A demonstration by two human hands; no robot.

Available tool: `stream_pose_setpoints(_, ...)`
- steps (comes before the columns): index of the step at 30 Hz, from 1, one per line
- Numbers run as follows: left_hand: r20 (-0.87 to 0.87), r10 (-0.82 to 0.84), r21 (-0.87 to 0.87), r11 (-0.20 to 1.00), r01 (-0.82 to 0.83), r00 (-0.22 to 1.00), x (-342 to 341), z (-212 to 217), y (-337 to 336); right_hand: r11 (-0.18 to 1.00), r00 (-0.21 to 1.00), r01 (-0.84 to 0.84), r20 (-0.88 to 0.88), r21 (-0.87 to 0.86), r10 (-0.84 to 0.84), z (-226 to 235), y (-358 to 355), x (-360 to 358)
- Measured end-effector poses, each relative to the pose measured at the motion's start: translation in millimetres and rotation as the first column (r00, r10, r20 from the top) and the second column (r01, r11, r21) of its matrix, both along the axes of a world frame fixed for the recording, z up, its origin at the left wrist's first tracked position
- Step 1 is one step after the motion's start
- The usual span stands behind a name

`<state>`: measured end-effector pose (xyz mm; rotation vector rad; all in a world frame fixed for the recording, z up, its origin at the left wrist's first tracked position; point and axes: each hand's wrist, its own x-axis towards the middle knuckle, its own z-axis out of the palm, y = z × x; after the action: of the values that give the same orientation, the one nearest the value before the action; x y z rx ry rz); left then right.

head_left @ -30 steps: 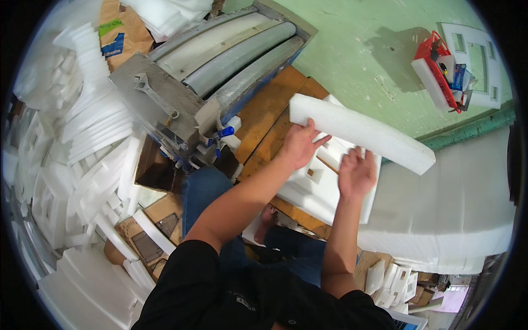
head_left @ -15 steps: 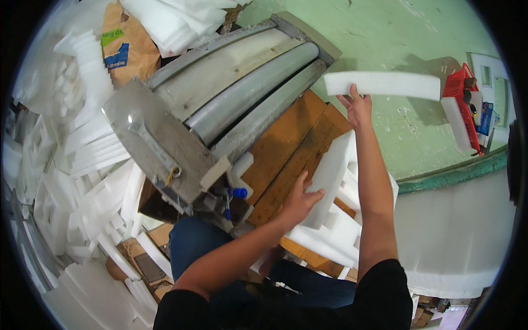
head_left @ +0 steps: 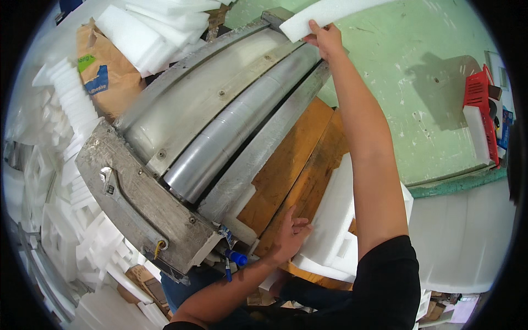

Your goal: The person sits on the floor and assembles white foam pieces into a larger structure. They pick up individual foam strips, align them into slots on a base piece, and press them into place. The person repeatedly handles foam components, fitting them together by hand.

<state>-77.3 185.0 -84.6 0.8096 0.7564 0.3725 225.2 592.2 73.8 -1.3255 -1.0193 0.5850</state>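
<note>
The right arm reaches up and away, nearly straight, from the black sleeve past the right edge of the wooden boards point(head_left: 291, 170) to the far right corner of the roller machine point(head_left: 223, 135). There the right hand point(head_left: 325, 41) pinches a white foam strip point(head_left: 341, 16) near its left end, the thumb laid on the face toward the wearer and the other fingers partly hidden at the lower edge. The strip slants over that far corner and out above the green surface point(head_left: 379, 93), its other end cut off by the top of the view. The left forearm stays low, slanting up from the lower left; the left hand point(head_left: 290, 237) is open and grips nothing, fingers loosely spread above the near part of the 2 boards. It is just beside a white foam block with cut-outs point(head_left: 330, 220) at their near right edge; I cannot tell whether they touch. An adjustable wrench point(head_left: 129, 209) lies lengthwise on the machine's near end plate point(head_left: 146, 203). A red basket point(head_left: 478, 104) sits toward the green surface's right end, above its green rim point(head_left: 456, 184).
</note>
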Motion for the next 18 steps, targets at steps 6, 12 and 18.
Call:
stream_pose_setpoints(6, 0.041, -0.062, 0.130, 0.990, 0.056, 0.997, -2.2, -27.0, -18.0, 0.986, 0.981, 0.100, 0.178, -0.136, -0.075, 6.3, -48.2, 85.2)
stream_pose_setpoints(12, 0.020, -0.043, 0.186, 0.982, 0.039, 0.999, -20.2, -17.4, -13.2, 0.982, 0.955, 0.082, 0.294, -0.170, -0.029, -7.3, -10.7, 42.9)
stream_pose_setpoints(18, 0.019, -0.019, 0.238, 0.971, 0.014, 1.000, -11.3, -10.1, -10.2, 0.977, 0.924, -0.193, -0.317, 0.091, 0.212, 19.5, -20.6, -30.9)
